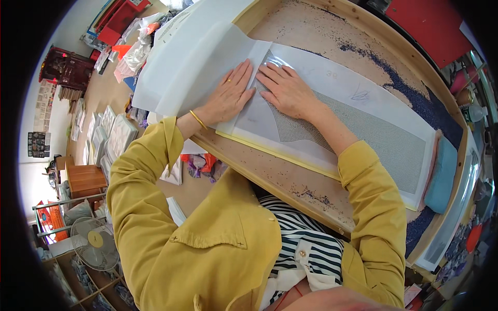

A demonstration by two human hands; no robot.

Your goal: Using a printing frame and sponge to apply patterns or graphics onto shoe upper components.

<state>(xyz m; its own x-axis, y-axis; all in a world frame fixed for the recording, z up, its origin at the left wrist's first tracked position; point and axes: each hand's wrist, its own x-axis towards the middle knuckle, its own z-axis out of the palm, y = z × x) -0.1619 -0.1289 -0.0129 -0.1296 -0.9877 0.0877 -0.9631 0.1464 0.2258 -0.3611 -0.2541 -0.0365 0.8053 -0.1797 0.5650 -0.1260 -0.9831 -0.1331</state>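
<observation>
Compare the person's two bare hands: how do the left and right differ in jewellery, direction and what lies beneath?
The left hand wears a gold ring and slim gold wrist bangle; the right hand shows no jewellery. The left hand's fingers point up and rightward, the right hand's up and leftward. The left hand lies on translucent white sheeting, the right hand on a dark dotted grid. Both lie palm down below mustard-yellow cloth sleeves.

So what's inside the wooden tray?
Loose dark blue grains, a dot-patterned white sheet and a blue-green pad show in the tray. Whatever lies directly under the sheet is covered.
</observation>
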